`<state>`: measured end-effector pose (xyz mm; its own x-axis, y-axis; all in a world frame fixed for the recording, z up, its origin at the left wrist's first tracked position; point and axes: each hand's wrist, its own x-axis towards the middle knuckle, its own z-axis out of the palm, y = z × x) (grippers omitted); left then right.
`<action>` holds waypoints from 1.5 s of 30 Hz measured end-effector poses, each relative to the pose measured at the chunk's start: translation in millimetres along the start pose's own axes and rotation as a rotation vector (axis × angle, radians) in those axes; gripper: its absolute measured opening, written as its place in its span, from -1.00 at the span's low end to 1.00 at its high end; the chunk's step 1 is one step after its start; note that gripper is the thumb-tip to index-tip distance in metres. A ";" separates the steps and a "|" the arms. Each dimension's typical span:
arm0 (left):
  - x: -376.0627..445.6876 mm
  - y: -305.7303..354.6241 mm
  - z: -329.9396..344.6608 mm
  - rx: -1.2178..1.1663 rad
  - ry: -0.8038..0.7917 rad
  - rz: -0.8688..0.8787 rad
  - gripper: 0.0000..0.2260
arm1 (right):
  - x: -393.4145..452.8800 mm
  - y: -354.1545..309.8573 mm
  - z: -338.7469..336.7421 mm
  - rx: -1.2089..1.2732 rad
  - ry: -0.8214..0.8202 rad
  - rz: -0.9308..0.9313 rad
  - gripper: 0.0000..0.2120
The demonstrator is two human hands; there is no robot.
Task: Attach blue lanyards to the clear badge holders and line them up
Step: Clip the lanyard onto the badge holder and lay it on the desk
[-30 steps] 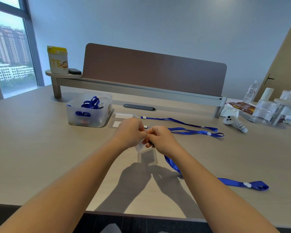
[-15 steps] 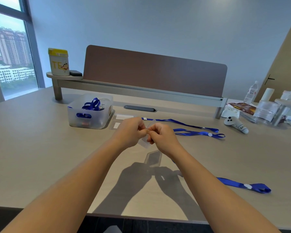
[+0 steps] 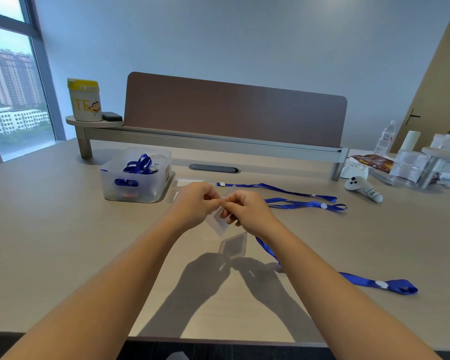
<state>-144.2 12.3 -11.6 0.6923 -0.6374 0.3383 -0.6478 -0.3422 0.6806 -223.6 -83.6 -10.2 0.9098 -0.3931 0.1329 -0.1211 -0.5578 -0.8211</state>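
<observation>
We sit at a wide pale desk point(image 3: 50, 242) under soft daylight. At its far side a brown divider panel point(image 3: 234, 113) stands on a grey metal rail point(image 3: 208, 142). Behind it we see a plain pale blue wall point(image 3: 218, 35). A window point(image 3: 9, 94) at far left shows tall buildings; a tan door point(image 3: 437, 100) stands far right.

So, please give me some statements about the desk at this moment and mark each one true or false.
1. Both hands, left hand and right hand, hold the clear badge holder above the table. True.
2. The translucent bin is empty. False: blue lanyards lie in it.
3. Two finished lanyards lie behind the hands. True.
4. The yellow-lidded canister stands on the table near the right edge. False: it stands on the raised shelf at the left.
5. The lanyard in hand trails right. True.
</observation>
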 end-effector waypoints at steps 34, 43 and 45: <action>-15.3 -29.5 5.9 -0.891 -0.536 -0.862 -0.21 | 12.5 -14.1 -21.6 0.442 -0.018 -0.014 -0.74; -10.4 -15.8 10.4 -1.552 0.024 -0.855 -0.88 | 9.3 -1.3 -31.2 0.428 0.003 0.033 -0.74; -9.6 -8.3 1.4 -1.567 0.192 -0.781 -0.90 | 8.7 3.1 -32.3 0.337 -0.004 0.079 -0.81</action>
<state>-145.9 20.2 -21.4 0.7620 -0.5412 -0.3556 0.6314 0.4988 0.5937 -228.8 -112.3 6.3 0.9044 -0.4224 0.0598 -0.0539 -0.2523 -0.9661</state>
